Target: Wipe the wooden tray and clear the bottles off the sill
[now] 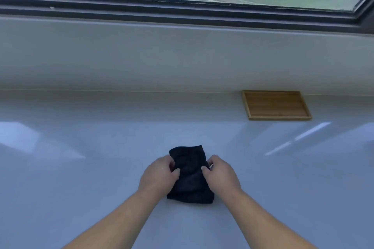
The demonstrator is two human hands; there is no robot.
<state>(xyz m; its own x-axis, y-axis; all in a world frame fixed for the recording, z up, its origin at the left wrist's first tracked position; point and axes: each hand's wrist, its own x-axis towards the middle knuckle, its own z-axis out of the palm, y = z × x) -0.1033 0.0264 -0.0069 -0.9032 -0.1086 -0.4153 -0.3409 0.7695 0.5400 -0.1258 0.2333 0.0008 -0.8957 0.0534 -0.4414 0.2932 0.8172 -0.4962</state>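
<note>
A folded dark cloth (190, 176) lies on the glossy white sill (81, 168) near the middle of the view. My left hand (158, 175) grips its left edge and my right hand (219, 174) grips its right edge, fingers curled onto the fabric. The wooden tray (276, 105) is a shallow rectangular bamboo tray with nothing in it. It rests flat at the back right of the sill, against the white wall, well beyond my right hand. No bottles are in view.
A white wall (182, 56) rises behind the sill to a dark window frame (182, 10). Through the glass I see a road and grass. Bright reflections streak the sill on the left and right.
</note>
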